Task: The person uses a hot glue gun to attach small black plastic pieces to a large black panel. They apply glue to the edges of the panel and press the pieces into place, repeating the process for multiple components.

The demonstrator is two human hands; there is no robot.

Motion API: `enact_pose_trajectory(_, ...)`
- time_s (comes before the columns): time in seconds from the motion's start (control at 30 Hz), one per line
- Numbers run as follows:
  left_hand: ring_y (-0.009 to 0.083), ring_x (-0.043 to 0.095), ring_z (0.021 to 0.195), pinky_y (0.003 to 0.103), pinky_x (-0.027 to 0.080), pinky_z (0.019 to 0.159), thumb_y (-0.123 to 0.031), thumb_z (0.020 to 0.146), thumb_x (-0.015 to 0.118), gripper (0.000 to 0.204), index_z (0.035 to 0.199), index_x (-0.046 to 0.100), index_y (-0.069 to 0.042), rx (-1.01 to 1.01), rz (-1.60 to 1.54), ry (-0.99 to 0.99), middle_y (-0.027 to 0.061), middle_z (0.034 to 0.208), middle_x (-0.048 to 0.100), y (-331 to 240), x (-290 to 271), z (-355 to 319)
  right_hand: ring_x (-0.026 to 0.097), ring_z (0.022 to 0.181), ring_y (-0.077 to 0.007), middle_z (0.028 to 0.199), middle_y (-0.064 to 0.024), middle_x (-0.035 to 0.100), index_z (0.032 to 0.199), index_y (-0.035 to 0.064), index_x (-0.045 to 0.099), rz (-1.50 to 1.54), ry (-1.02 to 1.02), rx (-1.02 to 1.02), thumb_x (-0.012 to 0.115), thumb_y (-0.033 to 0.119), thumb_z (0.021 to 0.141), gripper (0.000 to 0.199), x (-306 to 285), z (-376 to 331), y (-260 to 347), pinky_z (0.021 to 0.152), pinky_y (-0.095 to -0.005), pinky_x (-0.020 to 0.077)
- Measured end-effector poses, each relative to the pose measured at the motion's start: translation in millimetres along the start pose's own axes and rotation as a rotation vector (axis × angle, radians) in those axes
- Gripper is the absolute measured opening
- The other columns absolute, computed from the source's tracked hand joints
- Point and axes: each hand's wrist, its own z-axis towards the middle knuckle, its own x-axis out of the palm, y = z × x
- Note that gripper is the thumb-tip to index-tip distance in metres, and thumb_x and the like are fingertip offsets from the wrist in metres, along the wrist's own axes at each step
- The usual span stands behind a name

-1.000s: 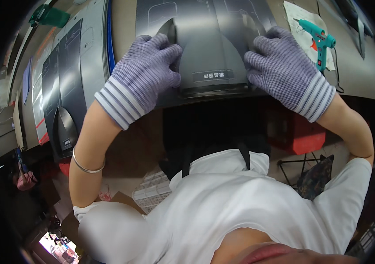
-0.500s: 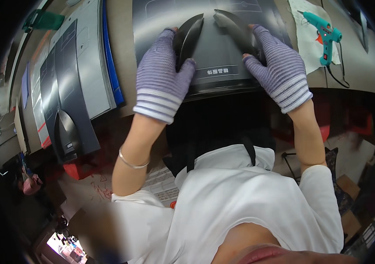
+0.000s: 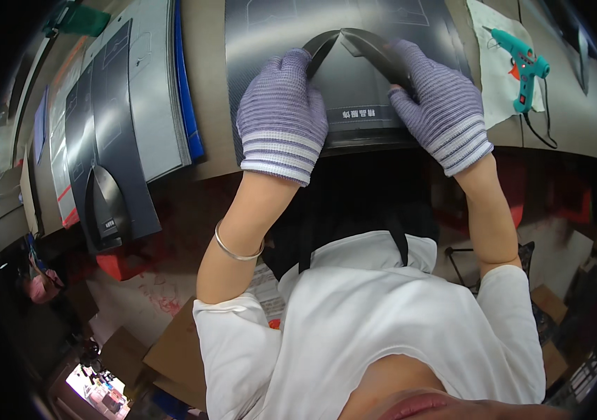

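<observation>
A dark glossy sheet [image 3: 270,21] lies on the table ahead of me. At its near end, two curved flaps rise and lean inward, their pointed tips together in the middle. My left hand [image 3: 281,115], in a purple-and-white striped knit glove, is closed on the left flap [image 3: 323,50]; its fingers are partly hidden behind the glove's back. The matching glove covers my right hand [image 3: 442,101], which grips the right flap [image 3: 375,52] between thumb and fingers. Between the flaps a small printed label [image 3: 354,114] shows on the dark panel.
To the right, a teal glue gun [image 3: 524,70] with a dark cord rests on a white cloth [image 3: 491,91]. A similar dark sheet with curved flaps [image 3: 113,115] lies at left, over a stack of grey sheets [image 3: 162,133] with a blue edge. Behind it stands a green container [image 3: 85,19].
My left hand has moved right and turned inward, bringing the left flap's tip against the right one; earlier a gap parted the tips. My right hand has hardly moved.
</observation>
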Motion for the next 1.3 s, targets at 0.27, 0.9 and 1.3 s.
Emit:
enact_pose_trajectory(0.27,0.0326,0.07,0.085,0.04,0.055,0.081,-0.003,0.084,0.064,0.029,0.113,0.063,-0.003,-0.001,-0.1,-0.109,0.0175,0.097,0.07,4,6,-3,0.066,0.077,-0.0315,0.08,-0.0111,0.069,0.127,0.0143,0.058,-0.05,-0.246,0.039,0.065,0.015,0.086,0.042,12,-10,-3,0.072,-0.0413,0.0522)
enact_pose_trajectory(0.9,0.0296,0.067,0.101,0.042,0.055,0.086,-0.044,0.082,0.075,0.051,0.113,0.063,-0.006,-0.055,0.209,0.097,0.0131,0.108,0.067,-15,-6,47,0.065,0.065,-0.034,0.071,-0.0162,0.065,0.126,0.0087,0.059,0.372,-0.141,-0.12,0.065,0.014,0.087,0.04,14,1,-13,0.06,-0.0423,0.0501)
enact_pose_trajectory(1.3,0.026,0.068,0.097,0.041,0.056,0.082,-0.042,0.082,0.076,0.041,0.104,0.071,-0.009,0.007,0.247,0.085,0.0111,0.1,0.07,-16,11,61,0.066,0.069,-0.0344,0.074,-0.0143,0.067,0.123,0.0082,0.06,0.199,-0.052,-0.154,0.061,0.018,0.088,0.036,5,10,-12,0.068,-0.0435,0.0527)
